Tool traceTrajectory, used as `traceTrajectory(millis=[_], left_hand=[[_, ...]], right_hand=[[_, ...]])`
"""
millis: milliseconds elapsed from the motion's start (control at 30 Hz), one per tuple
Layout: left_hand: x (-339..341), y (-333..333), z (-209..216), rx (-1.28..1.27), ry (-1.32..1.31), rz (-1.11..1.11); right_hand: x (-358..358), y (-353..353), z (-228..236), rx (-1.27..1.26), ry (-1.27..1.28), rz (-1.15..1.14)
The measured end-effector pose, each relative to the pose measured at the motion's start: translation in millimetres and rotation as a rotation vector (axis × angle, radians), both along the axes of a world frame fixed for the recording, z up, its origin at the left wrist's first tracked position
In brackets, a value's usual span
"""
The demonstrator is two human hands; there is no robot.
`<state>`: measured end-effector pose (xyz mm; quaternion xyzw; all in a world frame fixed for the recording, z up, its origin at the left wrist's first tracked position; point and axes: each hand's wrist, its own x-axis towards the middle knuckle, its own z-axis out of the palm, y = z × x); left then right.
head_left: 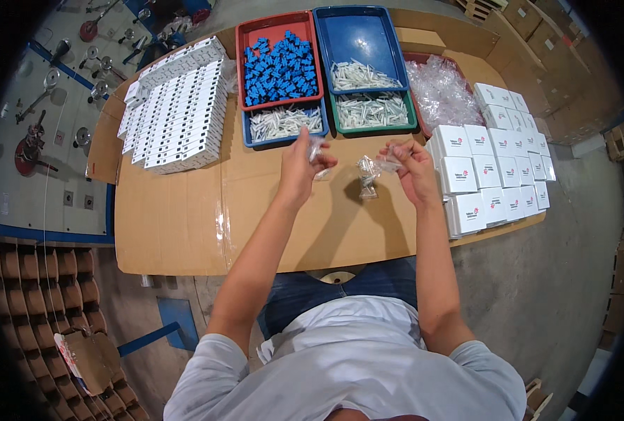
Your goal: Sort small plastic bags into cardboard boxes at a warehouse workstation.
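Above the cardboard-covered table (185, 231), my left hand (299, 168) has its fingers curled round a small clear plastic bag (316, 148). A white piece (321, 174) shows below those fingers. My right hand (417, 170) pinches another clear plastic bag (390, 164) between thumb and fingers. Between both hands lies a small pile of clear bags (368, 181) with small metallic-looking pieces in them, too small to name. The right hand's bag is close beside this pile; whether they touch I cannot tell.
Beyond my hands stand a red tray (239, 63) of blue plastic pieces, blue trays (357, 38) and a green tray (375, 130) of white slim pieces, and a dark red tray of clear bags (441, 88). White boxes are stacked left (178, 105) and right (494, 168).
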<state>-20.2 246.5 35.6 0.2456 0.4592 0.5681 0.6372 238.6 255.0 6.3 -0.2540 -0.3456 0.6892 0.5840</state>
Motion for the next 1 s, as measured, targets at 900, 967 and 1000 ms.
traceTrajectory(millis=[900, 967, 1000], left_hand=[[52, 215, -2, 0.251, 0.405, -0.346], [53, 237, 3, 0.175, 0.483, -0.394], [58, 244, 8, 0.157, 0.521, -0.396]], right_hand=[[-14, 177, 33, -0.014, -0.047, -0.124], [-3, 200, 35, -0.041, -0.041, -0.096], [4, 213, 34, -0.064, -0.191, -0.133]])
